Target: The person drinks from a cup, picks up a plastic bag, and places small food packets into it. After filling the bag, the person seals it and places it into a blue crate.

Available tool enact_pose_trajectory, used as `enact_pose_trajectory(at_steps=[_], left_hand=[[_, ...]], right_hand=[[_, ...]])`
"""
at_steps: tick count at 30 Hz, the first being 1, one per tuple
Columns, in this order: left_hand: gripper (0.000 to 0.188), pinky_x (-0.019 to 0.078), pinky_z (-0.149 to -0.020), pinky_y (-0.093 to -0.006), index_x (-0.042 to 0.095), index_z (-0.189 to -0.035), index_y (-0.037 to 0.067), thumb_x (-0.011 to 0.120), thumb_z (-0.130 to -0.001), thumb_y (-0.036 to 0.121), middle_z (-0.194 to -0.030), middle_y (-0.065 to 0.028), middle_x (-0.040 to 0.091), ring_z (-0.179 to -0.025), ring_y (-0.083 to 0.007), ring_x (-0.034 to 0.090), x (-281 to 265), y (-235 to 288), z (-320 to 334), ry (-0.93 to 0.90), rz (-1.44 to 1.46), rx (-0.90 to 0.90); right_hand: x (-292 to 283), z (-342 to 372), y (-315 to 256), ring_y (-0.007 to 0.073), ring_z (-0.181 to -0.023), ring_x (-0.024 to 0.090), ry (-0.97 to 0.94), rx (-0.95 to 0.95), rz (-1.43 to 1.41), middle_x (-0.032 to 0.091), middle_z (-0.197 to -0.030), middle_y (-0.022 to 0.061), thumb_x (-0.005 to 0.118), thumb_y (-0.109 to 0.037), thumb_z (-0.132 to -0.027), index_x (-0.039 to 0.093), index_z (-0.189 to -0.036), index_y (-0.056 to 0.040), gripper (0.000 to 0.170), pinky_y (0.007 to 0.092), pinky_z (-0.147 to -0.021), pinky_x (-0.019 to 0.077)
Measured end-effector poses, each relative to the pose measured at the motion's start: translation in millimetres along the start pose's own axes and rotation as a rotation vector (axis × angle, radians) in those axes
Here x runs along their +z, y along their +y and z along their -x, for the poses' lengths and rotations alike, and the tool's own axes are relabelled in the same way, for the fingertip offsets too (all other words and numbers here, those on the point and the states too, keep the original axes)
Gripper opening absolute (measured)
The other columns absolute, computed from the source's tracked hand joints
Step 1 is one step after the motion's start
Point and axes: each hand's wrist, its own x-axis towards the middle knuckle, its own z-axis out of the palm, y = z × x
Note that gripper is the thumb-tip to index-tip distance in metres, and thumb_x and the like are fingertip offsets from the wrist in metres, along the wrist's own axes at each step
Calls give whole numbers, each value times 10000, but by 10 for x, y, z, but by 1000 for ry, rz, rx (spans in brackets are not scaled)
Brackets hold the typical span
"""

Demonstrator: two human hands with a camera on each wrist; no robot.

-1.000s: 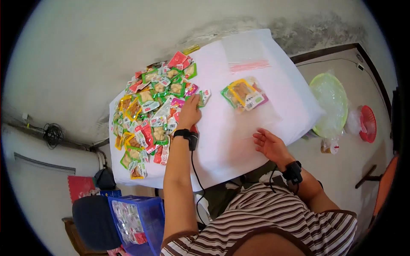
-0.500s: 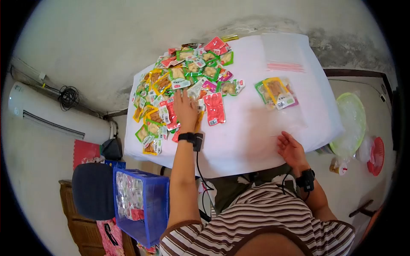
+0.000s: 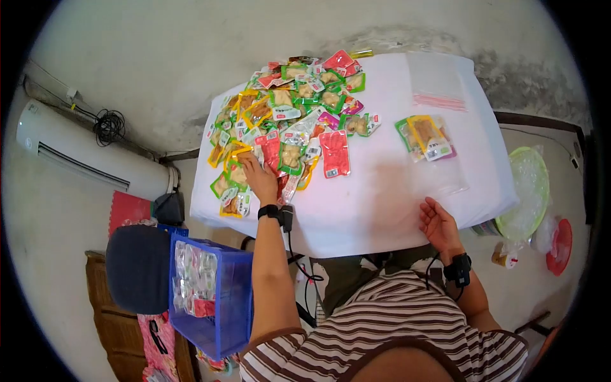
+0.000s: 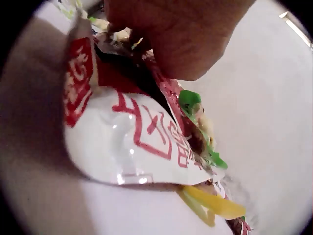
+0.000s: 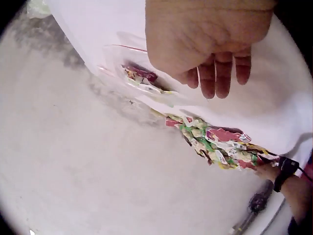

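In the head view, my left hand (image 3: 261,183) reaches over the left part of a pile of small food packets, its fingertips at a yellow-edged packet (image 3: 240,153). Whether they pinch it I cannot tell. The left wrist view has this hand (image 4: 181,36) bent down over packets, a white and red packet (image 4: 122,142) close to the camera. My right hand (image 3: 440,228) is held palm up with relaxed fingers, holding nothing, near a clear bag (image 3: 445,178) with several packets in it. In the right wrist view its fingers (image 5: 222,73) hang loosely.
Flat clear bags (image 3: 436,79) with red strips lie at the table's back right. A red packet (image 3: 335,154) lies at the pile's right edge. Beside the table are a blue crate (image 3: 235,299) of bagged packets, a green basket (image 3: 523,191) and a red basket (image 3: 560,248).
My left hand has moved from the pile's right edge to its left part; a red packet and a green-edged one now lie apart at the right edge. The view has shifted; the right hand stays near the clear bag.
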Motion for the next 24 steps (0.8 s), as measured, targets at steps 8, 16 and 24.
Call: enact_pose_trajectory(at_steps=[8, 16, 24], left_hand=[[706, 262, -1014, -540, 305, -1357, -16, 590, -817, 338, -1387, -298, 282, -1274, -450, 287, -307, -122, 103, 116, 95, -173], [880, 188, -1011, -610, 390, -1366, 135, 477, -726, 733, -1396, -326, 240, -1305, -463, 213, -501, -771, -34, -233, -32, -790], [848, 111, -996, -650, 372, -1386, 232, 388, -733, 773, -1401, -294, 264, -1315, -433, 211, -366, -527, -17, -354, -158, -671]], right_hand=[[-39, -9, -20, 143, -868, 567, 23, -13, 57, 606, -1019, 3, 482, -315, -934, 517, -1198, -118, 331, 312, -724, 456], [-82, 18, 9, 144, -847, 564, 26, -24, 28, 606, -1021, 17, 484, -298, -932, 514, -1201, -108, 331, 310, -722, 454], [-54, 2, 74, 156, -873, 555, 27, -8, 37, 597, -1027, 23, 505, -321, -916, 527, -1178, -111, 336, 322, -737, 443]])
